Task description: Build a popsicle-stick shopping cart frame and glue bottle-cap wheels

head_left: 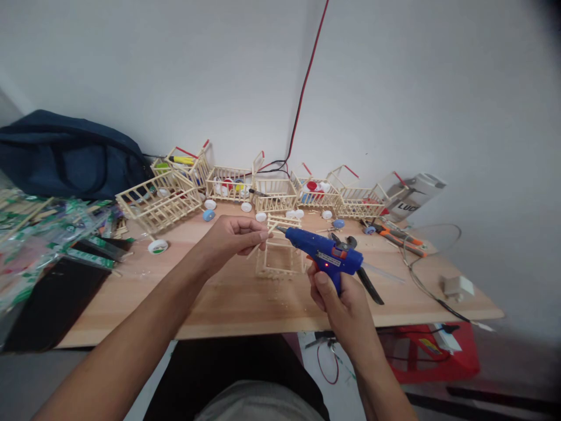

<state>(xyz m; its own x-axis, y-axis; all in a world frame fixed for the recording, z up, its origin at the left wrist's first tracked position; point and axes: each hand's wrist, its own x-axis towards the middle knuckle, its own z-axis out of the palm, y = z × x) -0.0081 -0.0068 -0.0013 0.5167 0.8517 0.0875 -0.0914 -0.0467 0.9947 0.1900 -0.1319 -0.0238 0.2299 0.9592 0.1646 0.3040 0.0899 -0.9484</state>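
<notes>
My right hand (335, 292) grips a blue hot glue gun (326, 251) by its handle, and a small red light glows on its side. A clear glue stick (383, 272) sticks out of its back. Between the fingertips of my left hand (236, 237) is a thin wooden stick (254, 250). The gun's nozzle lies close to the stick's upper end; whether they touch I cannot tell. Below and behind both hands, an open wooden stick frame (284, 270) rests on the table, partly hidden by the gun and my fingers.
Several small stick carts with red handles, among them a large one (162, 202), line the back of the wooden table (210, 316). Plastic-wrapped sticks (39, 251) and a dark blue bag (74, 155) occupy the left. Orange-handled pliers (401, 240), a cable and a white adapter (458, 287) lie right.
</notes>
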